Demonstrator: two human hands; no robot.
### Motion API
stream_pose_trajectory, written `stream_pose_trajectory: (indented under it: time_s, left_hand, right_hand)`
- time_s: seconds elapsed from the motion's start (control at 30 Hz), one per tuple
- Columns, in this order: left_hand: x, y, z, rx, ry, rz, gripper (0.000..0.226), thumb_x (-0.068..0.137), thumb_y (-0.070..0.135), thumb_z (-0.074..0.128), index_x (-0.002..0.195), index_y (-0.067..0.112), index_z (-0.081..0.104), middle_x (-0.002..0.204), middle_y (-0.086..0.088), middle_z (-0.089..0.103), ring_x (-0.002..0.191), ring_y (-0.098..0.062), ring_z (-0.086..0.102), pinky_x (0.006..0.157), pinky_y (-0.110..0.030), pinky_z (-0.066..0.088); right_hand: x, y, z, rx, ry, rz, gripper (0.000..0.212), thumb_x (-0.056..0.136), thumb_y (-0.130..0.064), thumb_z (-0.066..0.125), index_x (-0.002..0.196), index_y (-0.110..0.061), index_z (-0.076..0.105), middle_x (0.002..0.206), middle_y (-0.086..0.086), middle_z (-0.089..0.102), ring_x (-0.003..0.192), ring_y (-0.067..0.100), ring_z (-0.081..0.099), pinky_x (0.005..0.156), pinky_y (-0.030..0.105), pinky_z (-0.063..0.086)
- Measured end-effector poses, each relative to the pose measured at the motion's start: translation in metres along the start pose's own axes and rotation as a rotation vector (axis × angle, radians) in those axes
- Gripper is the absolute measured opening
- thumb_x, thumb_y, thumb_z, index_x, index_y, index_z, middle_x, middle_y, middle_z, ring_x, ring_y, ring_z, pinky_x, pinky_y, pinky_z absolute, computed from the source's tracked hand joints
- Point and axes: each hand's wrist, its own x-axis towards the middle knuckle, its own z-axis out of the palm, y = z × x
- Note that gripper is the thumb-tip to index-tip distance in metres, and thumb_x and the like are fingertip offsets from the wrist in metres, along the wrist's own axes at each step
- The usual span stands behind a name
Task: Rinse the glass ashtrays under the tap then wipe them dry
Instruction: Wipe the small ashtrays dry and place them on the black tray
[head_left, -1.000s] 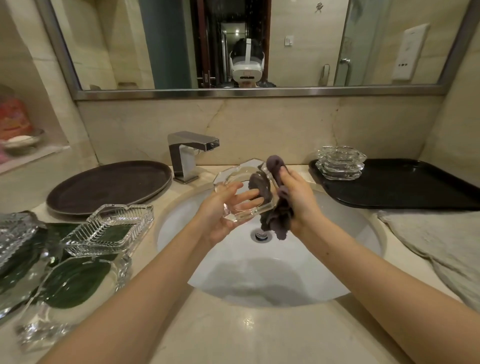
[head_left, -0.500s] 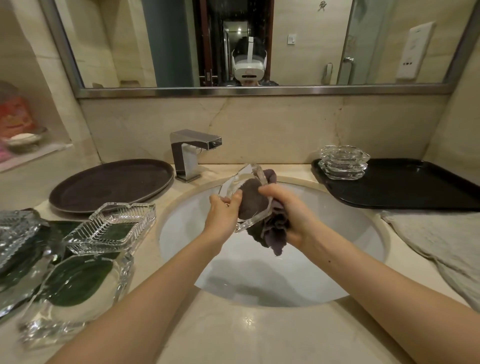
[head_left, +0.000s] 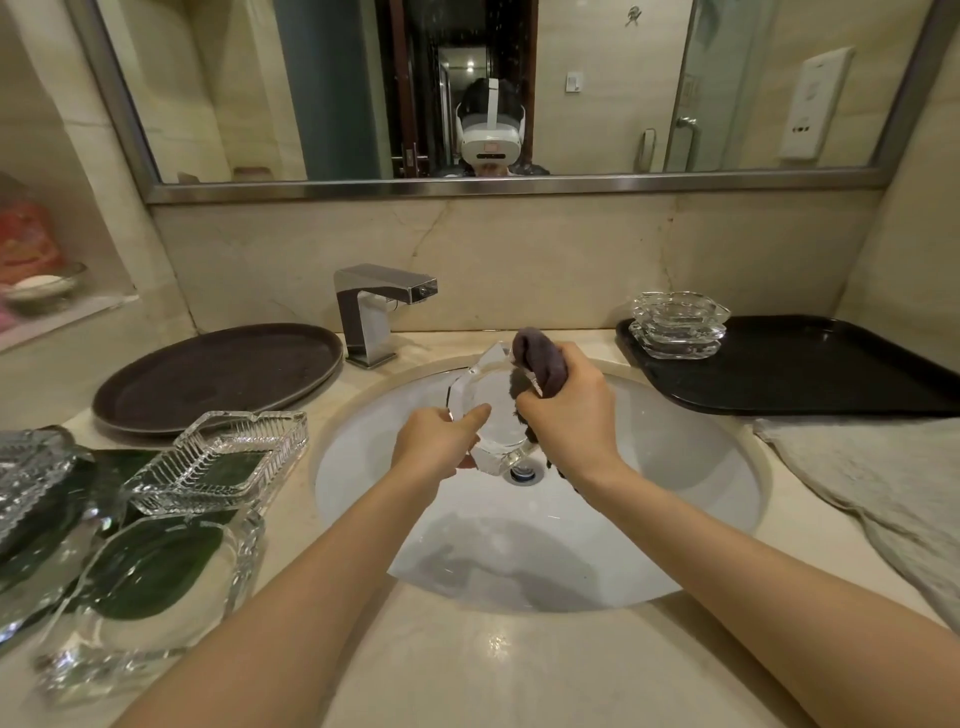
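Head view: the glass ashtray (head_left: 485, 410) is up over the white sink (head_left: 675, 467), tipped on its edge. The left hand (head_left: 434, 447) grips its near side. The right hand (head_left: 569, 415) squeezes a dark cloth (head_left: 540, 356) against it. The ashtray is clear, thick and shiny.

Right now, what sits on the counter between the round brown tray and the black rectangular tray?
In the head view, the chrome tap and the sink basin's back rim lie between the round brown tray and the black rectangular tray.
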Motion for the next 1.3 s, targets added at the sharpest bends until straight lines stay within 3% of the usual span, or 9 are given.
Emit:
stream_pose_trajectory:
  time_s: [0.13,0.2,0.37,0.47,0.6,0.83,0.97,1.1,1.3]
  left_hand:
    - [-0.011,0.008,0.002,-0.351,-0.287,-0.133,0.069,0.086,0.061,0.049,0.138,0.016,0.041,0.129,-0.009,0.055,0.102,-0.026,0.058,0.081,-0.040,0.045]
    - [-0.016,0.015,0.003,-0.705,-0.517,-0.168,0.072,0.081,0.074,0.037,0.117,0.015,0.059,0.108,-0.010,0.065,0.103,-0.030,0.058,0.085,-0.045,0.045]
    - [-0.007,0.009,-0.007,-1.137,-0.546,-0.176,0.068,0.071,0.080,0.044,0.071,0.014,0.060,0.073,-0.005,0.056,0.077,-0.019,0.059,0.089,-0.034,0.044]
    - [-0.003,0.002,-0.016,-1.173,-0.546,-0.123,0.069,0.079,0.074,0.039,0.096,0.011,0.061,0.095,-0.011,0.066,0.092,-0.024,0.064,0.103,-0.043,0.039]
    - [-0.007,0.007,-0.019,-1.154,-0.560,-0.184,0.074,0.076,0.076,0.037,0.110,0.017,0.067,0.113,-0.009,0.066,0.105,-0.028,0.062,0.097,-0.041,0.042]
    - [-0.018,0.002,-0.007,-1.235,-0.518,-0.159,0.041,0.103,0.027,0.023,0.126,0.008,0.052,0.128,-0.013,0.059,0.116,-0.023,0.058,0.077,-0.016,0.047]
    - [-0.016,0.005,-0.009,-1.151,-0.654,-0.177,0.061,0.080,0.058,0.042,0.123,0.019,0.061,0.131,-0.008,0.057,0.120,-0.029,0.054,0.106,-0.046,0.034]
    - [-0.009,0.010,-0.010,-1.114,-0.777,-0.145,0.064,0.070,0.065,0.046,0.120,0.027,0.059,0.122,-0.004,0.056,0.112,-0.028,0.052,0.099,-0.047,0.035]
    - [-0.021,0.003,0.012,-1.350,-0.564,-0.068,0.067,0.075,0.052,0.050,0.128,0.011,0.056,0.135,-0.010,0.054,0.129,-0.027,0.044,0.115,-0.043,0.019]
  right_hand:
    - [-0.002,0.001,-0.002,-0.159,0.054,-0.192,0.035,0.070,0.010,0.057,0.100,-0.008,0.061,0.075,0.003,0.058,0.068,0.021,0.050,0.057,0.018,0.036]
    - [-0.008,0.000,0.000,-0.162,0.050,-0.290,0.045,0.064,0.012,0.057,0.104,-0.009,0.063,0.079,-0.001,0.059,0.070,0.014,0.050,0.060,0.008,0.035]
    - [-0.033,-0.008,0.017,0.026,-0.237,-0.490,0.044,0.071,-0.004,0.062,0.115,-0.001,0.060,0.118,0.007,0.061,0.111,0.009,0.051,0.096,0.010,0.036]
    - [-0.036,-0.009,0.020,-0.117,-0.462,-0.528,0.060,0.082,-0.040,0.050,0.133,-0.009,0.049,0.144,0.004,0.041,0.135,0.010,0.029,0.112,0.019,0.018]
    - [-0.011,-0.006,0.018,-0.163,-0.343,-0.342,0.077,0.079,-0.054,0.029,0.140,-0.008,0.038,0.150,0.006,0.032,0.138,0.013,0.024,0.107,0.009,0.010]
    - [-0.040,-0.016,0.030,-0.349,-0.365,-0.549,0.069,0.085,-0.044,0.018,0.144,-0.011,0.033,0.154,0.007,0.025,0.143,0.021,0.014,0.115,0.035,0.008]
    - [-0.013,-0.006,0.030,-0.328,-0.193,-0.512,0.059,0.087,-0.034,0.027,0.135,-0.004,0.047,0.143,0.015,0.043,0.135,0.030,0.036,0.111,0.038,0.024]
    - [0.004,0.012,0.010,-0.197,-0.178,-0.235,0.065,0.083,-0.042,0.020,0.132,-0.009,0.047,0.134,0.009,0.050,0.124,0.026,0.044,0.103,0.027,0.031]
    - [-0.036,-0.011,0.032,-0.477,-0.229,-0.408,0.083,0.076,-0.058,0.016,0.147,-0.014,0.025,0.155,0.005,0.022,0.144,0.022,0.013,0.115,0.038,0.011]
